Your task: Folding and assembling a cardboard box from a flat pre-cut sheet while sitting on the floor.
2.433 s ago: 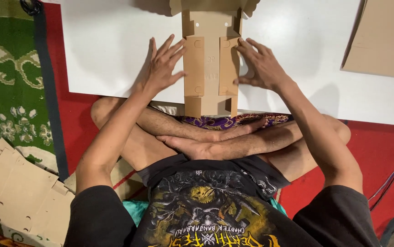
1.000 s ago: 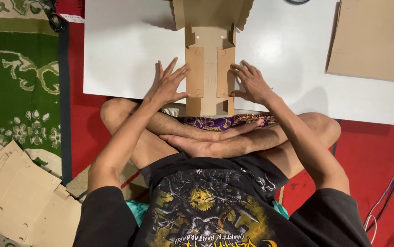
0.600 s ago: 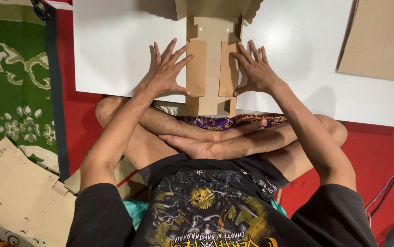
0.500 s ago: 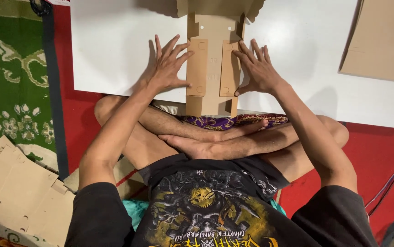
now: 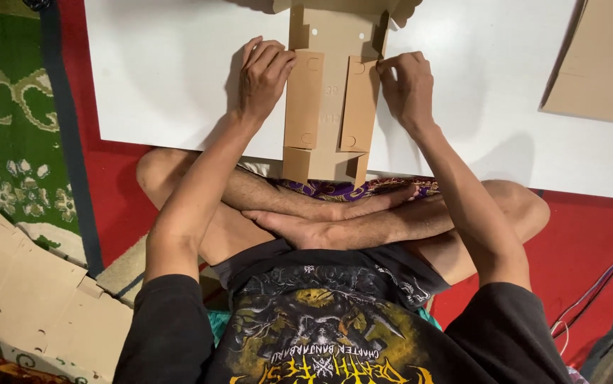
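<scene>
- The flat brown die-cut cardboard box blank lies on the white board right between my hands, its near end hanging off the board edge over my crossed legs.
- My left hand is curled on the left folded flap's outer edge. My right hand pinches the right flap's top corner. Both hands sit apart, one per side.
- Risk as I see it: uneven pull could skew the creases or tear that thin corner.
- The overhanging end might let the blank slide toward my lap.
- The loose brown cardboard sheet beyond my right hand and the stack of cardboard blanks behind my left elbow seem safely clear.
</scene>
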